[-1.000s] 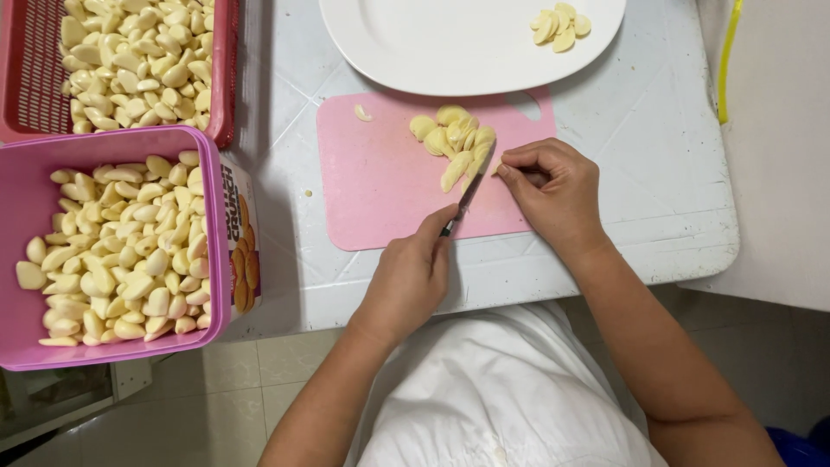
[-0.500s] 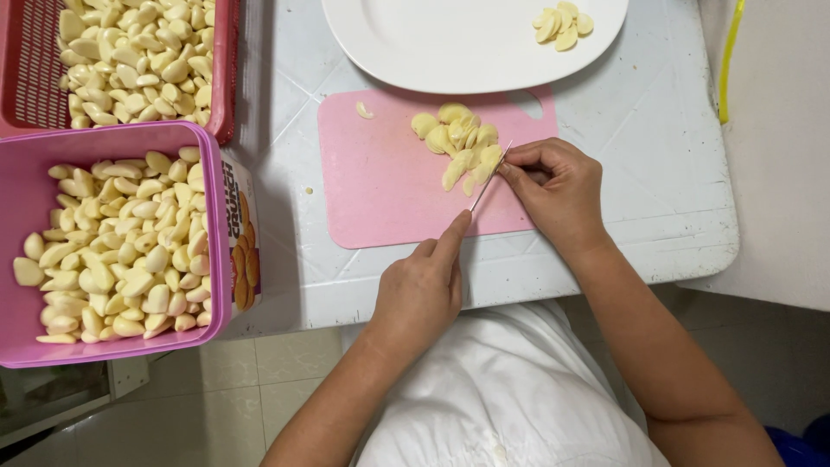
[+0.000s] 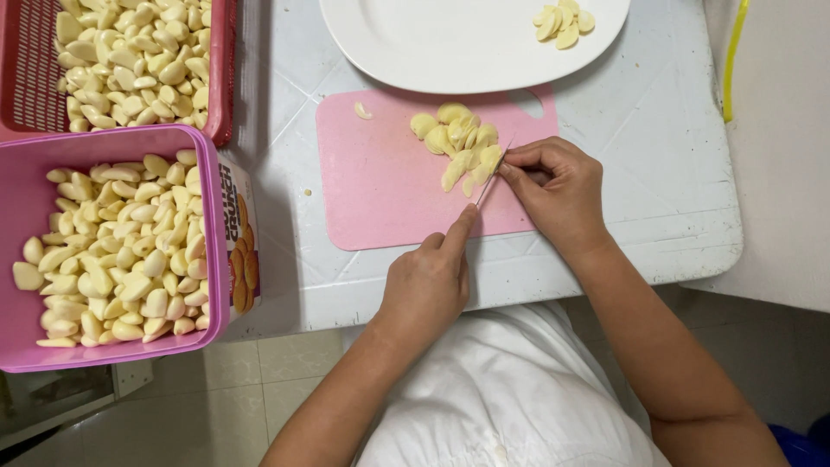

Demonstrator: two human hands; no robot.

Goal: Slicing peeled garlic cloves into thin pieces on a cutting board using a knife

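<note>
Left hand (image 3: 425, 290) grip is closed on the knife (image 3: 491, 182); its blade runs diagonally toward the far-right cutting board (image 3: 380, 182) corner. Right hand (image 3: 553, 195), nearer, pinches the garlic clove (image 3: 494, 158) beside the blade.

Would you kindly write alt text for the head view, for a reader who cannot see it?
A person's left hand holds a knife while the right hand steadies garlic cloves on a pink cutting board. A white plate with a few slices lies beyond it; a pink tub and a red basket of peeled garlic stand on the left.
</note>
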